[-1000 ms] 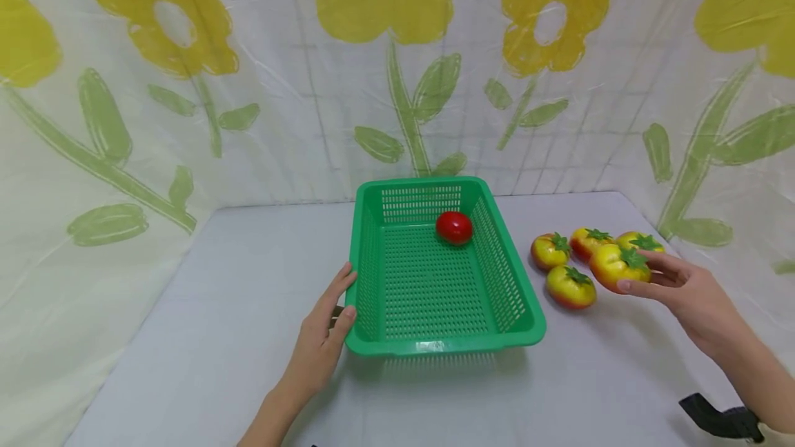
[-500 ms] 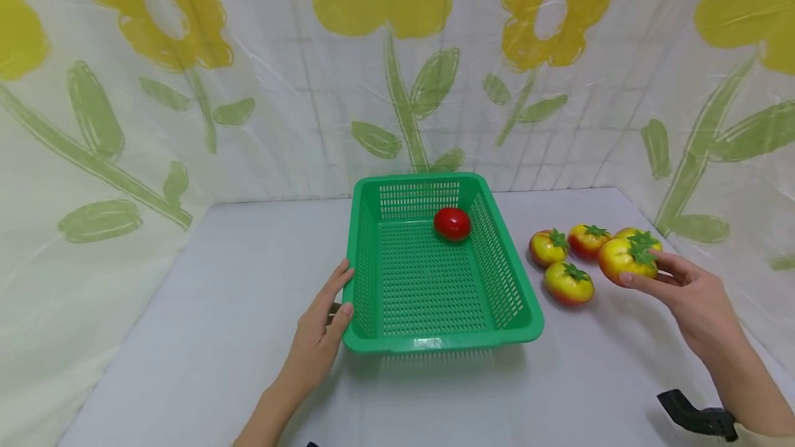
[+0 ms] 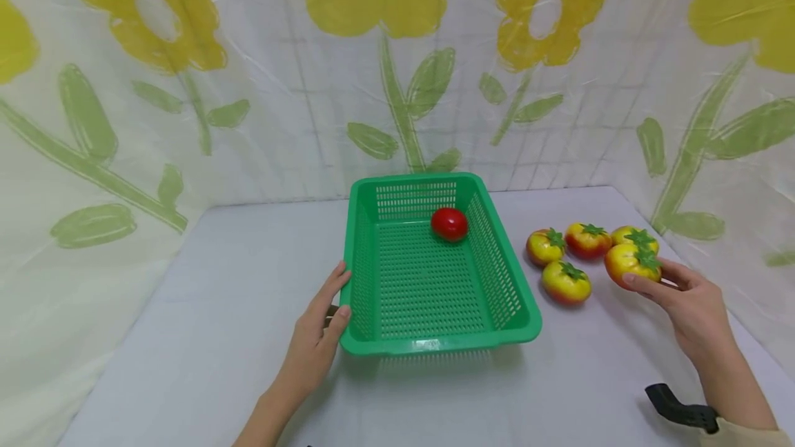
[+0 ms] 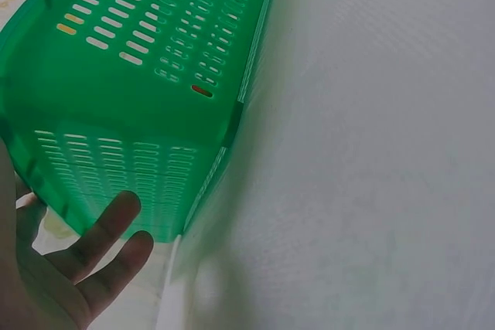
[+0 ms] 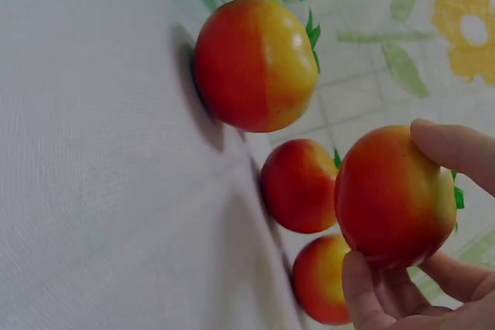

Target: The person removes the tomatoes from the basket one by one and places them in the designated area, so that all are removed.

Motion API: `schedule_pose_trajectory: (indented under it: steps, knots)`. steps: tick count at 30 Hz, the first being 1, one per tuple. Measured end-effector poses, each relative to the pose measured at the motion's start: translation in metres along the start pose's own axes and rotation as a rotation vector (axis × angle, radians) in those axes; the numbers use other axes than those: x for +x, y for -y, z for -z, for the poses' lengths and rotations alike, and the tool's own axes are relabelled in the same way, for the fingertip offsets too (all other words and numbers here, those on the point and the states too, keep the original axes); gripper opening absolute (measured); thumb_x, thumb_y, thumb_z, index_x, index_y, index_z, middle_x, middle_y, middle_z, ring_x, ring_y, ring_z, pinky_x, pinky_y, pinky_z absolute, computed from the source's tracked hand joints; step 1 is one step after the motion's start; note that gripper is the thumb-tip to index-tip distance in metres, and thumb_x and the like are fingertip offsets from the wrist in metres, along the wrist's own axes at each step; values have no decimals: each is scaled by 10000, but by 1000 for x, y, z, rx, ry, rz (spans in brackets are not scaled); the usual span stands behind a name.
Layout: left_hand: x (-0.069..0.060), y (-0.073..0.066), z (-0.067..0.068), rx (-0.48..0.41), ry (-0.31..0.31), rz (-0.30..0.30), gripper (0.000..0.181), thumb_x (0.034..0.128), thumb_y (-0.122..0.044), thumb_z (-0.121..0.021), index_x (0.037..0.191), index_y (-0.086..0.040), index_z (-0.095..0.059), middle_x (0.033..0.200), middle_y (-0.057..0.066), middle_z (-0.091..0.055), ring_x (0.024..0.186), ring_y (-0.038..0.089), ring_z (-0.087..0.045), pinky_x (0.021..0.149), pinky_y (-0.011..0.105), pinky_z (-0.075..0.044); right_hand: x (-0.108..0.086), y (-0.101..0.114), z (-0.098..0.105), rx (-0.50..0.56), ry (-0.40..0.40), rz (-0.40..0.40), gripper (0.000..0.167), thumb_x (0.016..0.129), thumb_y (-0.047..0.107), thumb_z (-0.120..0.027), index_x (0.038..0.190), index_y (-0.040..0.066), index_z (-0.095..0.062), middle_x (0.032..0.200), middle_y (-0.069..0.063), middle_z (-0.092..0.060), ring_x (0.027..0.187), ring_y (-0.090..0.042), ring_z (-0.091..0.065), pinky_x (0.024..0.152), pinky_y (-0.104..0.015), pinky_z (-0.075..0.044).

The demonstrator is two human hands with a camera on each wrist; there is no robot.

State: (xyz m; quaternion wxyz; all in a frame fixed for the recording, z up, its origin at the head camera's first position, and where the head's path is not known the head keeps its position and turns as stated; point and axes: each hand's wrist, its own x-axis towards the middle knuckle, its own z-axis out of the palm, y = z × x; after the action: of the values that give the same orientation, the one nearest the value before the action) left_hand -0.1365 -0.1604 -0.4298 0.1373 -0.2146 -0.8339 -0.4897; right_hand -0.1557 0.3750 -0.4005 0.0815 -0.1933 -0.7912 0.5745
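At the right, my right hand [image 3: 689,299] pinches a yellow-and-red tomato [image 3: 630,264] with a green leafy top between thumb and fingers. The right wrist view shows this tomato [image 5: 396,199] lifted off the table. Several similar tomatoes lie just left of and behind it, one of them nearest the basket [image 3: 566,283]. My left hand [image 3: 317,333] rests at the left rim of a green plastic basket [image 3: 444,346], index finger and thumb on the rim. In the left wrist view two fairly straight fingers [image 4: 116,268] extend below the rim, outside the perforated wall.
A smooth red round fruit [image 3: 449,224] lies inside the basket near its back right corner. The white-covered table [image 3: 267,254] ends at a flower-printed curtain [image 3: 279,123] behind. A black strap [image 3: 680,409] is on the right wrist.
The held tomato has moved slightly right in the head view, over the others, and the right forearm has shifted left. The left hand keeps its place on the basket, and the view has shifted slightly.
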Motion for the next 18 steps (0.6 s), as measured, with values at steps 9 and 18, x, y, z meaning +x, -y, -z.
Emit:
schedule_pose_trajectory:
  steps: [9, 18]
  knots:
    - [-2, 0, 1, -1, -10, -8, 509, 1055, -143, -462, 1543, -205, -334, 1599, -54, -249, 1118, 185, -570, 871, 312, -504, 7, -5, 0, -100, -10, -32, 929, 806, 429, -800, 1504, 0, -362, 1301, -68, -393, 1106, -235, -342, 690, -112, -462]
    - [-1, -2, 0, -7, 2, 0, 505, 1059, -157, -456, 1545, -214, -329, 1603, -56, -236, 1075, 152, -590, 870, 322, -507, 11, -15, 0, -193, 79, -35, 922, 847, 477, -746, 1487, -47, -339, 1443, -229, -294, 1245, -391, -261, 978, -360, -434]
